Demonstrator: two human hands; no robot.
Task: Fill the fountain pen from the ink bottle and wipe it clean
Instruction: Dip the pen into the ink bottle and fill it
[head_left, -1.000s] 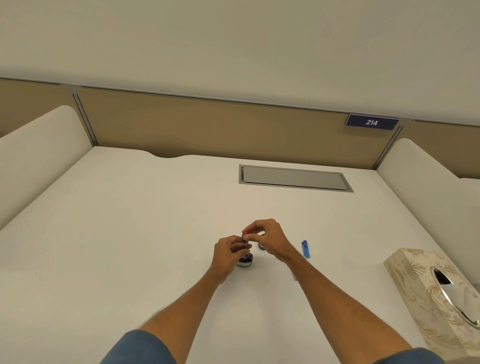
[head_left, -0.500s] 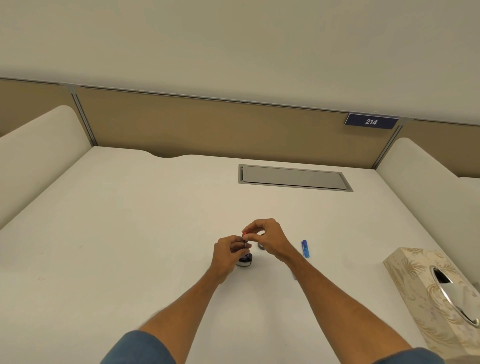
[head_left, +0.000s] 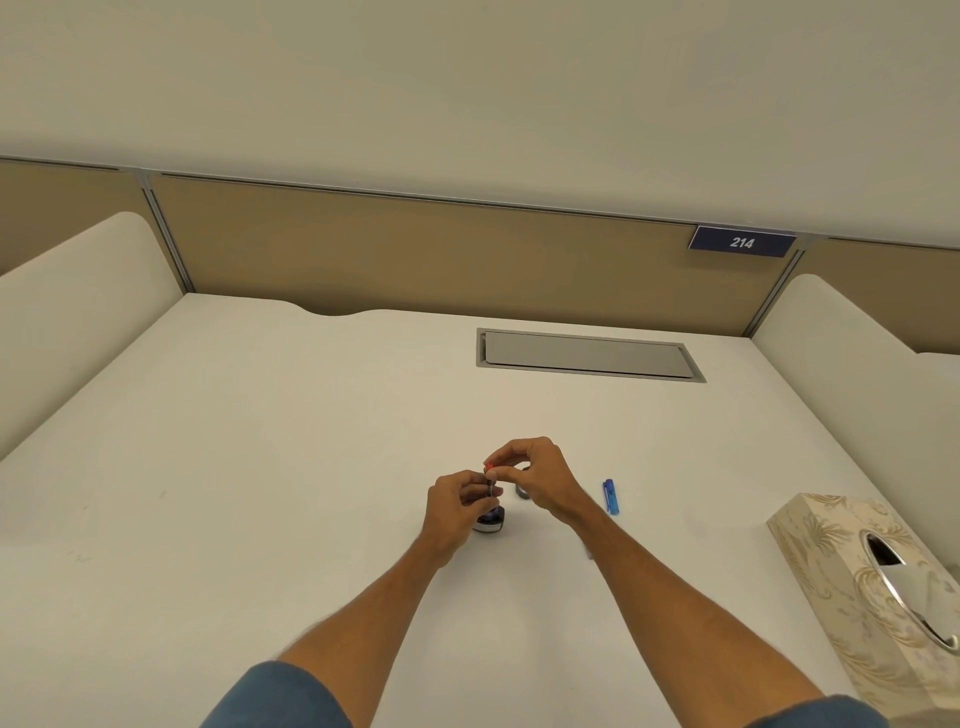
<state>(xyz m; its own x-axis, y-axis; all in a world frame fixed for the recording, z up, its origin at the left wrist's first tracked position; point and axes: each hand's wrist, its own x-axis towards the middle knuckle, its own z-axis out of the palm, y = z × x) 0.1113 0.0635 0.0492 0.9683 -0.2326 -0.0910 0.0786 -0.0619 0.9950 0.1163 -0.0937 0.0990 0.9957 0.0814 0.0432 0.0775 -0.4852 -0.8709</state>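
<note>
A small dark ink bottle (head_left: 490, 521) stands open on the white desk (head_left: 260, 467). The slim pen part (head_left: 491, 488) stands upright over its mouth, tip down into the bottle. My left hand (head_left: 457, 506) grips the pen's middle. My right hand (head_left: 535, 475) pinches the red knob at the pen's top end. A dark round cap (head_left: 522, 491) lies just behind, partly hidden by my right hand. A blue pen piece (head_left: 611, 497) lies on the desk to the right.
A patterned tissue box (head_left: 872, 597) sits at the right front edge. A grey cable hatch (head_left: 587, 355) is set in the desk further back. Padded dividers (head_left: 78, 306) close in both sides, with a tan partition behind.
</note>
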